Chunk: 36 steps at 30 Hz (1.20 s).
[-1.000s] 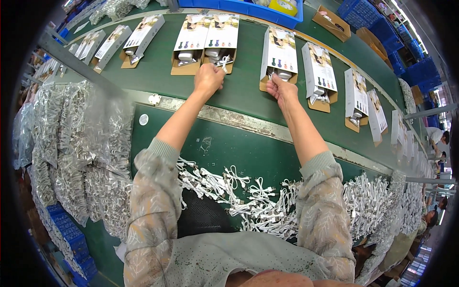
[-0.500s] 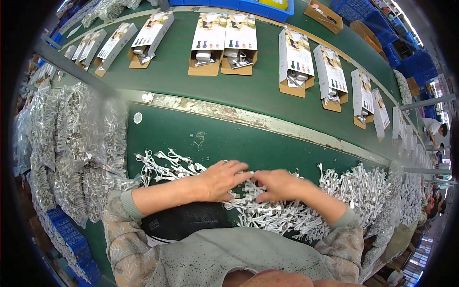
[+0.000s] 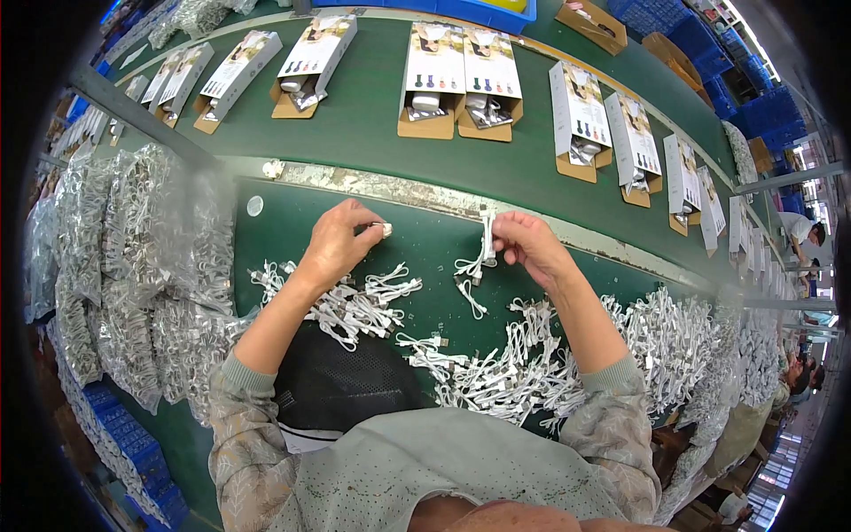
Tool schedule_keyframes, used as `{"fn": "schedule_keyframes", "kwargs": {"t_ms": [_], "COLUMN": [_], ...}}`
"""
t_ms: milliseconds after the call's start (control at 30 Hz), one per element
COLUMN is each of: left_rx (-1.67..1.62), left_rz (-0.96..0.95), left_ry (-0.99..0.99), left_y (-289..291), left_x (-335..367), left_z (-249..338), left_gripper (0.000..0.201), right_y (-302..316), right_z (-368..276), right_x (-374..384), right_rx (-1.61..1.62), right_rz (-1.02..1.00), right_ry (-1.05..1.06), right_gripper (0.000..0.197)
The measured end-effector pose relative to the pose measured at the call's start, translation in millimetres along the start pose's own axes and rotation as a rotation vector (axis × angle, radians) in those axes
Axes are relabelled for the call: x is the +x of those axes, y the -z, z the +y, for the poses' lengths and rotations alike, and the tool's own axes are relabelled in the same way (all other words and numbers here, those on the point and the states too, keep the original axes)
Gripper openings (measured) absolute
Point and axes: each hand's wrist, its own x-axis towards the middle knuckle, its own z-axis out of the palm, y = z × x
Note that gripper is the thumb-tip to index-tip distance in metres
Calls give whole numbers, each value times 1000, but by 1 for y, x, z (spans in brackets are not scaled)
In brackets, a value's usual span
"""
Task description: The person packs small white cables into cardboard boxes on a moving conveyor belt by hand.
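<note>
Over the green bench my left hand (image 3: 337, 244) is closed, thumb and forefinger pinching a small white piece (image 3: 387, 230) whose kind is too small to make out. To its right, my right hand (image 3: 534, 248) grips a white charging cable (image 3: 487, 238) folded into a bundle; it hangs down from the fingertips. Below that, another white cable (image 3: 472, 297) trails over the bench. A small heap of white cables (image 3: 350, 310) lies by my left forearm. Between my arms and toward the right spreads a larger heap of cables (image 3: 505, 381).
Clear plastic bags of cables (image 3: 133, 275) are stacked at the left. Beyond a worn metal rail (image 3: 417, 197), opened white boxes (image 3: 432, 66) stand in a row on a green conveyor (image 3: 355, 115). A black mesh cap (image 3: 346, 390) lies near my left elbow. More cables (image 3: 665, 346) pile up at the right.
My hands have moved apart and away from me, off the heap, and the right one now lifts a cable bundle. The boxes on the conveyor have shifted to the right.
</note>
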Motion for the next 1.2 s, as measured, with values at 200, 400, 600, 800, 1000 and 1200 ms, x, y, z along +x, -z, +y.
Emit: {"fn": "schedule_keyframes", "kwargs": {"t_ms": [200,400,600,800,1000,1200], "left_rx": [-531,-760,-806,-639,-281,-154], "left_rz": [145,281,398,569,842,790], "left_ry": [229,191,164,142,-7,-91], "left_y": [7,3,-4,-19,-42,-76], "left_x": [16,31,56,93,146,187], "left_z": [-7,-27,-32,-37,-40,-29], "left_gripper": [22,23,22,21,12,11], "right_y": [3,1,25,42,72,17], "right_z": [-18,-25,-26,-19,-15,-16], "right_x": [63,130,167,170,133,50], "right_rx": [-18,-43,-593,-913,-1189,-1133], "right_rz": [329,707,1042,1085,1002,517], "right_ry": [219,399,510,765,917,923], "right_gripper": [16,20,19,22,23,14]}}
